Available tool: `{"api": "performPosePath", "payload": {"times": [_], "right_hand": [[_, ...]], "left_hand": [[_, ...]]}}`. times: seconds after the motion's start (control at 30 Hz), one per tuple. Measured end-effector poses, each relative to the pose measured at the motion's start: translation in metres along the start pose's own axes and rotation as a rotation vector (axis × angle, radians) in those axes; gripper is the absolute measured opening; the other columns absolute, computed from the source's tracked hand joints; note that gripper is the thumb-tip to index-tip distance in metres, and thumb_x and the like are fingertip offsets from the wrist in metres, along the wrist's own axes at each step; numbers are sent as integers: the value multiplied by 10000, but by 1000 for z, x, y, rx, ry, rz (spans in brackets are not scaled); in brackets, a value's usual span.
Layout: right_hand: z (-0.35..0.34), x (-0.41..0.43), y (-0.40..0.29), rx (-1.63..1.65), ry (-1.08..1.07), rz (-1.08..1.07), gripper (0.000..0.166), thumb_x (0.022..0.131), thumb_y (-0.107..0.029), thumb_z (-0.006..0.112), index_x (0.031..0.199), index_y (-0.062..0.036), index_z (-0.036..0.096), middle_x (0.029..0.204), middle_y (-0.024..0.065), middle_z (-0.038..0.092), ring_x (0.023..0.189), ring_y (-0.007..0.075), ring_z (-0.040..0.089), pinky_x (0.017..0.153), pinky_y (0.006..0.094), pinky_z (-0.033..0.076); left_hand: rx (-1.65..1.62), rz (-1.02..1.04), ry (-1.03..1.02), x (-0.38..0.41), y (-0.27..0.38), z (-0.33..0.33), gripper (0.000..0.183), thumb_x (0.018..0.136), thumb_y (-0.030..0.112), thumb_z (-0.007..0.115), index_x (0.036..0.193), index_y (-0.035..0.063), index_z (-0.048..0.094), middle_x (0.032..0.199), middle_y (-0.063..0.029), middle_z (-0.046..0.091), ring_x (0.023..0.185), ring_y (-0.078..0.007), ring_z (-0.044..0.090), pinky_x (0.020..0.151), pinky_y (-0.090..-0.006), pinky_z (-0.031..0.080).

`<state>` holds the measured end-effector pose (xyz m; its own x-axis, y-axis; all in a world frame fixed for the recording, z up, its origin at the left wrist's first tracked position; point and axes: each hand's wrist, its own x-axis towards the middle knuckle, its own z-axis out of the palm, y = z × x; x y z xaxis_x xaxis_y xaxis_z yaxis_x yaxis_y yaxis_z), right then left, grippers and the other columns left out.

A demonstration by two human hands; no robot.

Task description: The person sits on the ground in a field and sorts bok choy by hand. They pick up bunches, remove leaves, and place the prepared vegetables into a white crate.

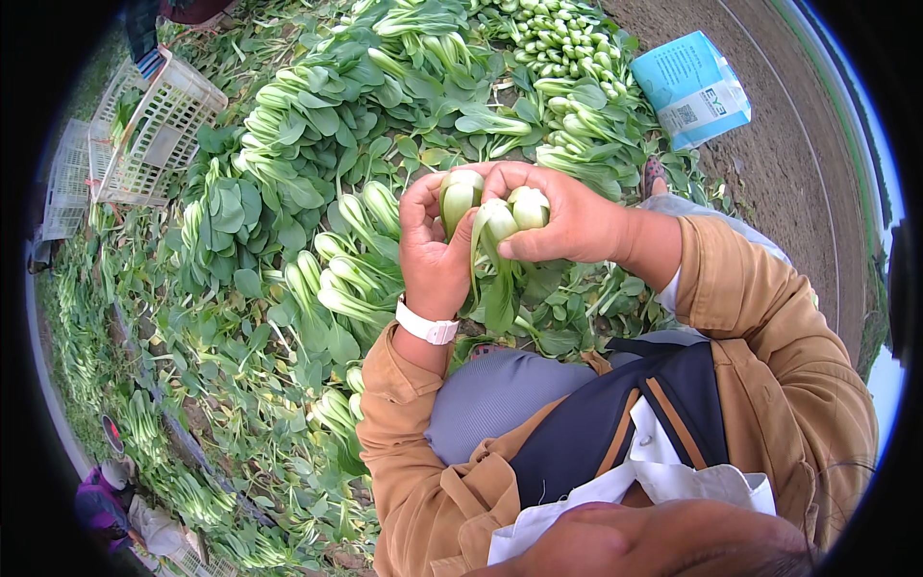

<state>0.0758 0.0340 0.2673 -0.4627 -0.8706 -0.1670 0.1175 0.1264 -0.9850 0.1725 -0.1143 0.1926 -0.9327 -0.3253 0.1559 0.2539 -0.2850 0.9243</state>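
Observation:
Both hands meet at the upper middle of the view, over cut greens. My left hand (441, 249), with a white wristband, has its fingers curled around one pale-based bok choy (461, 196). In my right hand (570, 216) is another bok choy (530, 208), its white base towards the camera. Between the hands a loose outer stalk (497, 229) hangs with its leaf pointing down; my right thumb lies against its base. The leaves of the held plants are mostly hidden below the hands. Several bok choy (346, 278) lie on the ground just left of my left wrist.
Long rows of bok choy (288, 137) curve across the upper left, and a dense pile (566, 40) lies at the top. White plastic crates (162, 130) stand at the upper left. A blue printed bag (689, 86) rests on soil. Another person (108, 505) crouches at the lower left.

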Motion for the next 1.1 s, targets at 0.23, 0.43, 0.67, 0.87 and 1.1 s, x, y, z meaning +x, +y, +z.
{"api": "performPosePath", "payload": {"times": [0.23, 0.43, 0.67, 0.87, 1.1], "right_hand": [[10, 6, -5, 120, 125, -10, 435, 792, -132, 779, 1092, -105, 466, 1114, 13, 491, 1054, 109, 477, 927, 292, 415], [20, 14, 5, 134, 170, -122, 605, 786, -155, 795, 1267, -89, 434, 1322, 97, 488, 1226, 162, 472, 1033, 312, 384], [14, 14, 14, -1, 238, -24, 612, 842, -205, 763, 1338, -61, 434, 1115, 16, 541, 1036, 106, 518, 927, 280, 432], [4, 19, 14, 206, 269, 78, 598, 862, -245, 736, 1362, -104, 439, 1082, 10, 548, 1019, 116, 528, 915, 265, 427], [-28, 12, 4, -501, 128, 45, 553, 827, -148, 710, 1305, -106, 436, 1065, 8, 537, 988, 96, 511, 867, 266, 445]], "left_hand": [[-328, -26, -26, 4, 8, 9, 683, 1011, 528, 393, 1458, 19, 309, 1418, -154, 432, 1316, -245, 433, 1091, -382, 355], [-150, 36, -74, -4, 3, 12, 636, 1022, 491, 404, 1453, 29, 329, 1407, -113, 442, 1281, -219, 446, 1092, -366, 340], [414, 250, 39, -5, -14, 0, 651, 1006, 496, 442, 1435, 7, 413, 1394, -173, 432, 1267, -282, 465, 1064, -383, 368], [-59, 103, 38, -11, -14, 3, 509, 980, 174, 558, 1413, 9, 345, 1441, -180, 423, 1305, -273, 457, 1104, -409, 354], [281, 117, 48, -5, -18, 0, 515, 1002, 218, 542, 1435, 23, 343, 1227, -108, 562, 1015, -190, 581, 910, -297, 477]]}}
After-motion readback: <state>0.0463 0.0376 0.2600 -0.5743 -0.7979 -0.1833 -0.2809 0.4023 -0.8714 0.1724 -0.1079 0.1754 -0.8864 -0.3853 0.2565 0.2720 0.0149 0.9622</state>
